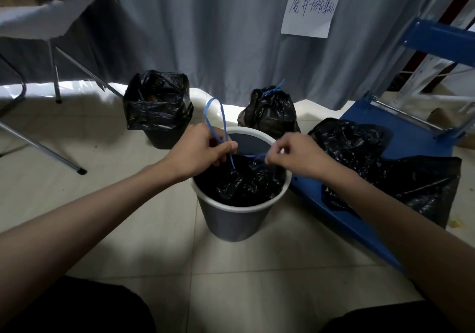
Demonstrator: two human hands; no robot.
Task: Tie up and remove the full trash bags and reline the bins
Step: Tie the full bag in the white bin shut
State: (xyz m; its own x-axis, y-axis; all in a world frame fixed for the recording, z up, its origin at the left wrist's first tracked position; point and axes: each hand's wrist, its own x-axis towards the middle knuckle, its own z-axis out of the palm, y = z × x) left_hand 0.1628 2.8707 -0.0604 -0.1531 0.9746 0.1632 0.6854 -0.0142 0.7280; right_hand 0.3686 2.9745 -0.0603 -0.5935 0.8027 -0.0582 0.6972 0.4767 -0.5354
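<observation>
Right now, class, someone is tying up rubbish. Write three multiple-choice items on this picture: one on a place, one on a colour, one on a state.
1. Where does the already tied bag stand?
A. on the floor behind the grey bin
B. on the blue cart
C. on the folding table

2. What colour is the drawstring?
A. red
B. blue
C. white

3. What are the left hand and the right hand doing?
A. resting empty
B. lifting the bin
C. gripping the drawstring

Answers: 1 A, it sits on the tiles beyond the bin. 2 B, the loop is blue. 3 C, both hands are closed on the string.
</observation>
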